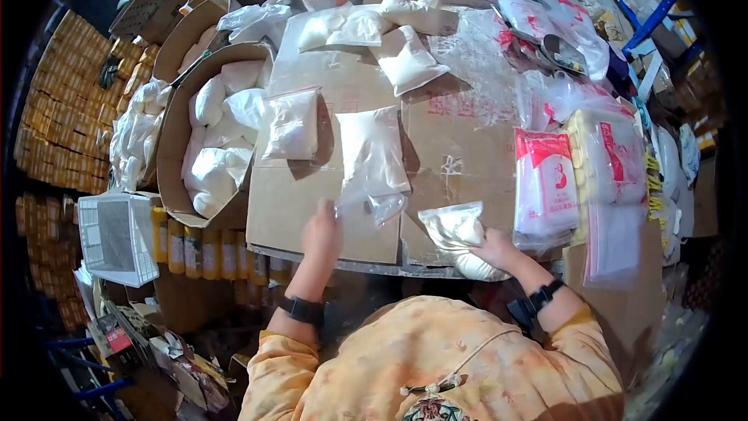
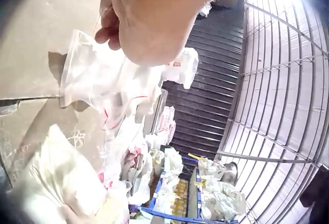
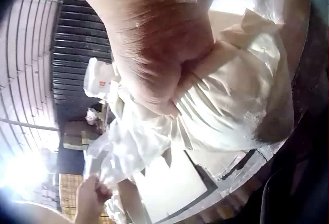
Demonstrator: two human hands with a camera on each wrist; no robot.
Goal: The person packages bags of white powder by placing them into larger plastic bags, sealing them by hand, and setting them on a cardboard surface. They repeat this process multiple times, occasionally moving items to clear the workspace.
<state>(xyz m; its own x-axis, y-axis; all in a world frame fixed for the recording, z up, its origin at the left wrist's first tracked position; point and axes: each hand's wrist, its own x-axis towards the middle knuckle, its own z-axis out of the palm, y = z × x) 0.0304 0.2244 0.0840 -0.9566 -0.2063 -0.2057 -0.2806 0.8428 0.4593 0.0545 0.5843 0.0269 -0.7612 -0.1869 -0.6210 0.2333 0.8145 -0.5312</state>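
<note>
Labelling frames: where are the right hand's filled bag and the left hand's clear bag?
filled bag [image 1: 453,226], head view, its shiny upper face.
clear bag [image 2: 95,75], left wrist view, its flat middle.

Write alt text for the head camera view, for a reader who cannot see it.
A person at a cardboard-covered table pinches a clear plastic bag with the left hand and grips a white filled bag with the right hand. A cardboard box of similar white bags stands to the left.

Right hand [image 1: 495,249] fingers hidden behind white bag [image 1: 454,226]; contents perhaps powder.
</note>
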